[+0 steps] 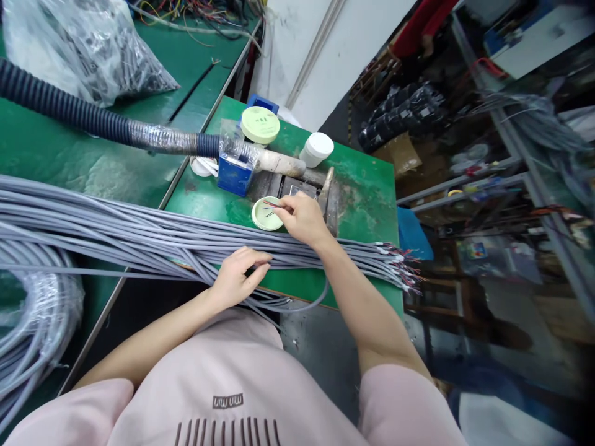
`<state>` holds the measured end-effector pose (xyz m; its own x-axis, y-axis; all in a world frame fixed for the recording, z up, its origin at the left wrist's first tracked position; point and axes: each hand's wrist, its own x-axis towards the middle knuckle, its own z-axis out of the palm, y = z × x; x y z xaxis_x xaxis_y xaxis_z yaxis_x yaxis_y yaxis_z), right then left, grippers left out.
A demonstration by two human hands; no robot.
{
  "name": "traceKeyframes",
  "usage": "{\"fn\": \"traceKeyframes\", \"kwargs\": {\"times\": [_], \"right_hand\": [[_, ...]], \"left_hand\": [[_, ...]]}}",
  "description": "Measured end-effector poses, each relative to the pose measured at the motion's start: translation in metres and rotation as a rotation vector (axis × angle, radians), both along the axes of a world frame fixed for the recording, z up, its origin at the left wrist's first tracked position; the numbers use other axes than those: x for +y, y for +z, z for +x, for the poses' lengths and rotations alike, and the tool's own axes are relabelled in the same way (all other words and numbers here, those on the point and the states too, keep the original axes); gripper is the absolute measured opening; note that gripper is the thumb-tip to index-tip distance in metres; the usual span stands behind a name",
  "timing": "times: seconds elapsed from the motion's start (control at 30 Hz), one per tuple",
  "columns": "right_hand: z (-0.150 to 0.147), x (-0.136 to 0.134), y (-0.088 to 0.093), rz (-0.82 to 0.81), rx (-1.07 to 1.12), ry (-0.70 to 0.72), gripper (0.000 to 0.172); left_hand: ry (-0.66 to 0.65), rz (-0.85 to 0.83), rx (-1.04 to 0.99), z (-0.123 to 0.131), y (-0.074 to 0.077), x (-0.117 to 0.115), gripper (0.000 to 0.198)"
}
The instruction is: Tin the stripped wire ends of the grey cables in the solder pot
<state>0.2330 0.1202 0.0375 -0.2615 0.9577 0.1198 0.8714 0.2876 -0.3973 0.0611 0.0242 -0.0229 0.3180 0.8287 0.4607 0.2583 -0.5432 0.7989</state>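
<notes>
My right hand (304, 217) pinches a cable end, and its thin coloured wires (272, 205) stick out to the left. These wire tips are over a small round tin of pale paste (263, 217); whether they touch the paste I cannot tell. The cable's grey jacket is hidden in the hand. My left hand (242, 275) rests at the near edge of a thick bundle of grey cables (158, 226), fingers loosely curled, with a gap between thumb and forefinger. At the bundle's right end, stripped red and white wires (404, 266) fan out.
Behind the tin stand a sooty metal block (332, 214), a ribbed hose (162, 137) on a blue holder (233, 175), a pale green lid (260, 125) and a white jar (317, 148). Coiled cable (51, 322) lies left; a plastic bag (93, 56) is far left.
</notes>
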Motion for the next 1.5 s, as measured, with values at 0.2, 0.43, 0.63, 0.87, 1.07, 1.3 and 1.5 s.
{"fn": "traceKeyframes", "kwargs": {"times": [0.2, 0.43, 0.63, 0.87, 1.07, 1.3, 1.5], "right_hand": [[-0.007, 0.005, -0.009, 0.007, -0.215, 0.014, 0.022], [-0.008, 0.005, -0.007, 0.029, -0.164, 0.003, 0.021], [0.002, -0.027, 0.018, -0.030, 0.411, -0.104, 0.017], [0.005, -0.063, 0.024, 0.066, 0.607, -0.172, 0.015], [0.009, -0.071, 0.018, 0.139, 0.625, -0.210, 0.014], [0.011, -0.072, 0.009, 0.215, 0.653, -0.251, 0.014], [0.042, -0.036, 0.005, 0.199, 0.408, -0.351, 0.019]], "left_hand": [[-0.018, -0.019, -0.027, -0.001, -0.002, 0.003, 0.015], [-0.034, -0.166, -0.083, -0.003, 0.003, 0.001, 0.014], [0.038, -0.825, -0.650, 0.012, 0.024, 0.012, 0.022], [-0.078, -1.092, -1.085, 0.052, 0.045, 0.032, 0.032], [-0.086, -1.081, -1.139, 0.065, 0.047, 0.027, 0.028], [-0.142, -1.171, -1.203, 0.076, 0.050, 0.030, 0.023], [-0.233, -1.272, -0.957, 0.077, 0.049, 0.022, 0.035]]}}
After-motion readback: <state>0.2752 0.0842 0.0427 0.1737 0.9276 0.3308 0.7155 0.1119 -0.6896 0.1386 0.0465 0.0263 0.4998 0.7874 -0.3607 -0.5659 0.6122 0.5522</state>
